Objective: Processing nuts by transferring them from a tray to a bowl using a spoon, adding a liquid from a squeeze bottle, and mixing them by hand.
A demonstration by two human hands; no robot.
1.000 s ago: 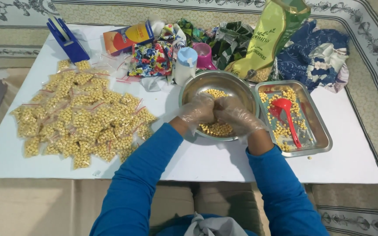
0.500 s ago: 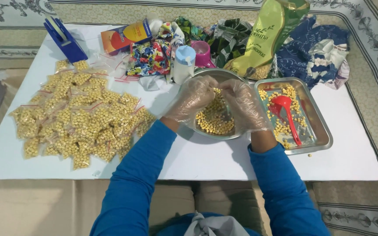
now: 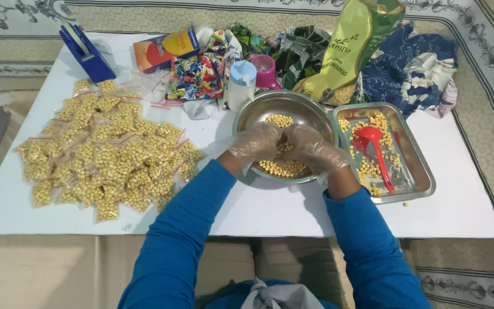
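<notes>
Both arms wear long, bright blue sleeves — plain cloth, softly creased, reaching to the wrists. Over the left hand [image 3: 254, 144] and the right hand [image 3: 311, 150] sit thin, clear plastic gloves — loose, crinkled and glossy, their cuffs flaring open just behind each grip, above the sleeve ends.

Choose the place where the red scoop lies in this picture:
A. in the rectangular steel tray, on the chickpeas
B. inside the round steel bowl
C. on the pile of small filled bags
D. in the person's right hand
A. The red scoop lies in the rectangular steel tray among loose chickpeas, to the right of the round steel bowl, where both gloved hands are busy.
</notes>
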